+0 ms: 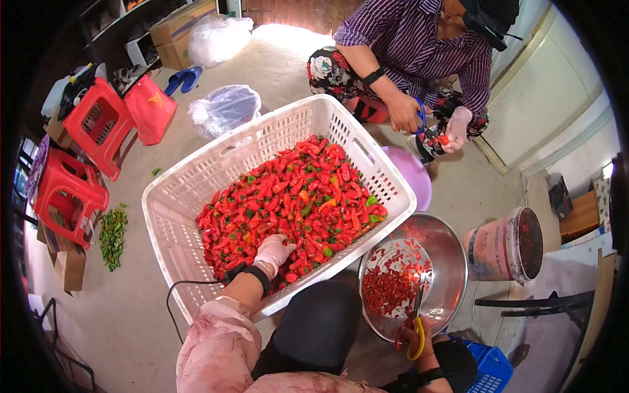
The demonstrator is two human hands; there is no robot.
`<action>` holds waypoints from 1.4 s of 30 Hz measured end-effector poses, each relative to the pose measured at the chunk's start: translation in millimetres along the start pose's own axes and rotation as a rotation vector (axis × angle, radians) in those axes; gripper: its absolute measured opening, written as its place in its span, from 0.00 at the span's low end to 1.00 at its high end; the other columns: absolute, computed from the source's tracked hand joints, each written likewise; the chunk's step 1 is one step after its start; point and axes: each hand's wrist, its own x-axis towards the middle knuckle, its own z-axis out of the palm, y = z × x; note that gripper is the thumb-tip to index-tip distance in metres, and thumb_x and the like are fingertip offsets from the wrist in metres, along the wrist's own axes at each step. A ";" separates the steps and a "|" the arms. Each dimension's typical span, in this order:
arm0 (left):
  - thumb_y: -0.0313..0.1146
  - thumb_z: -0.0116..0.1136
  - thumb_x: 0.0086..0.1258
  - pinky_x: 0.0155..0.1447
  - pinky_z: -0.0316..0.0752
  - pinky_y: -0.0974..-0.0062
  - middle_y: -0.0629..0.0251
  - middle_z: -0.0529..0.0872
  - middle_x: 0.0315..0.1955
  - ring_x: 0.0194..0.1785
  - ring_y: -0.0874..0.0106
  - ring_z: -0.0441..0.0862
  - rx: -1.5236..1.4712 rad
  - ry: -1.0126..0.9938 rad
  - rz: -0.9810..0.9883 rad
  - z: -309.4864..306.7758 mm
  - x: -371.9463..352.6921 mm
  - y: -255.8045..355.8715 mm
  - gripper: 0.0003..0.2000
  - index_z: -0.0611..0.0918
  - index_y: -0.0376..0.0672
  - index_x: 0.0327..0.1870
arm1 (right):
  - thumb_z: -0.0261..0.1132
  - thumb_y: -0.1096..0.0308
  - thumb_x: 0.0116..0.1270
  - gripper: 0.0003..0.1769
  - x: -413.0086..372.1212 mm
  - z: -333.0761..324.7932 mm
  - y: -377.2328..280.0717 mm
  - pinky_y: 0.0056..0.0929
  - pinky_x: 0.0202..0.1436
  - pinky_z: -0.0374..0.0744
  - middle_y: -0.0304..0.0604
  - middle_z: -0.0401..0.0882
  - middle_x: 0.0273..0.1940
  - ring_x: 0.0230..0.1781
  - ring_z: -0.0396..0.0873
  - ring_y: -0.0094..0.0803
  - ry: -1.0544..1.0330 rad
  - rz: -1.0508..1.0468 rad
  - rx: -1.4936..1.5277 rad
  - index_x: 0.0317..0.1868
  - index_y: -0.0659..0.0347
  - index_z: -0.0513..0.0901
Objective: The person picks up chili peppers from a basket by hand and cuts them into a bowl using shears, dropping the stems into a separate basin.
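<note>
Red peppers (288,190) with green stems, a few orange or green, fill much of a white slatted plastic basket (187,187) in front of me. My left hand (274,252), in a thin whitish glove, reaches into the near side of the pile. Its fingers are curled in, with the tips hidden among peppers. Lower right, my right hand (418,335) grips yellow-handled scissors (420,327), blades pointing away over a metal basin (453,262). Chopped red pepper pieces (386,288) lie in that basin.
Opposite me a crouching person (409,72) holds blue-handled scissors (421,112) and a red pepper. A purple basin (409,177), a pink bucket (495,245) and a blue crate (488,367) stand on the right. Red stools (98,128) and green peppers (113,239) are at left.
</note>
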 end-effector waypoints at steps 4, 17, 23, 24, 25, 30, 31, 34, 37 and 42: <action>0.40 0.59 0.62 0.17 0.63 0.79 0.71 0.74 0.13 0.14 0.77 0.69 -0.974 -0.315 -0.298 -39.7 -1.2 -7.2 0.10 0.78 0.42 0.30 | 0.59 0.80 0.51 0.20 -1.8 1.6 -5.8 0.21 0.25 0.72 0.37 0.72 0.28 0.24 0.72 0.26 0.003 0.026 0.033 0.47 0.61 0.69; 0.44 0.60 0.56 0.48 0.72 0.65 0.52 0.80 0.40 0.47 0.59 0.78 0.026 -0.147 0.348 -23.2 -15.1 35.3 0.23 0.75 0.43 0.52 | 0.58 0.82 0.51 0.21 1.3 -0.1 0.8 0.21 0.19 0.71 0.37 0.71 0.27 0.20 0.72 0.27 0.004 0.026 -0.016 0.48 0.62 0.69; 0.53 0.58 0.55 0.46 0.72 0.62 0.53 0.80 0.40 0.47 0.58 0.77 0.234 -0.337 0.362 -16.9 -1.5 58.8 0.28 0.74 0.40 0.50 | 0.58 0.81 0.53 0.20 1.3 2.1 -1.1 0.21 0.18 0.70 0.37 0.70 0.25 0.19 0.71 0.25 0.005 0.035 -0.019 0.49 0.63 0.69; 0.53 0.57 0.56 0.46 0.72 0.62 0.52 0.80 0.39 0.47 0.57 0.77 0.253 -0.340 0.363 -18.2 -1.3 58.6 0.28 0.74 0.39 0.49 | 0.58 0.80 0.54 0.20 1.5 3.1 -2.1 0.21 0.18 0.70 0.37 0.70 0.25 0.19 0.71 0.25 0.011 0.059 0.000 0.49 0.63 0.69; 0.53 0.57 0.57 0.47 0.72 0.62 0.52 0.80 0.39 0.47 0.57 0.77 0.272 -0.341 0.364 -19.8 -0.6 58.1 0.27 0.75 0.38 0.49 | 0.58 0.80 0.54 0.20 2.7 3.0 -1.6 0.21 0.18 0.70 0.37 0.70 0.25 0.19 0.71 0.25 0.009 0.055 0.001 0.49 0.63 0.69; 0.49 0.52 0.62 0.44 0.74 0.65 0.52 0.82 0.34 0.39 0.61 0.81 -0.128 -0.174 0.228 -27.2 -5.6 19.9 0.21 0.78 0.36 0.42 | 0.58 0.80 0.54 0.20 2.0 5.8 -5.1 0.20 0.21 0.70 0.37 0.70 0.25 0.20 0.71 0.25 0.033 0.032 -0.050 0.49 0.62 0.69; 0.46 0.54 0.63 0.39 0.76 0.67 0.54 0.83 0.32 0.36 0.65 0.82 -0.507 -0.271 0.054 -33.3 -7.3 13.5 0.19 0.78 0.36 0.40 | 0.58 0.80 0.54 0.20 0.8 7.0 -6.7 0.20 0.21 0.70 0.37 0.70 0.25 0.20 0.71 0.25 0.031 0.034 -0.050 0.49 0.62 0.69; 0.33 0.56 0.63 0.25 0.78 0.75 0.59 0.82 0.27 0.24 0.72 0.80 -1.328 -0.395 -0.260 -49.0 -6.2 -10.9 0.08 0.77 0.35 0.34 | 0.59 0.80 0.54 0.19 2.3 7.4 -5.2 0.20 0.22 0.70 0.37 0.70 0.25 0.21 0.71 0.25 0.005 0.039 -0.070 0.48 0.62 0.69; 0.26 0.57 0.60 0.23 0.76 0.76 0.58 0.82 0.27 0.23 0.72 0.80 -1.399 -0.316 -0.269 -52.8 -3.3 -30.9 0.05 0.76 0.36 0.34 | 0.59 0.79 0.53 0.19 5.4 0.9 5.8 0.21 0.22 0.71 0.37 0.71 0.26 0.21 0.71 0.26 0.029 0.033 -0.034 0.48 0.62 0.69; 0.19 0.58 0.52 0.23 0.72 0.79 0.61 0.80 0.23 0.22 0.75 0.77 -1.164 0.098 -0.296 -56.0 28.4 -56.6 0.11 0.78 0.39 0.37 | 0.60 0.78 0.54 0.19 6.9 -9.7 10.9 0.21 0.22 0.71 0.38 0.72 0.28 0.23 0.72 0.26 0.029 0.104 -0.033 0.47 0.61 0.69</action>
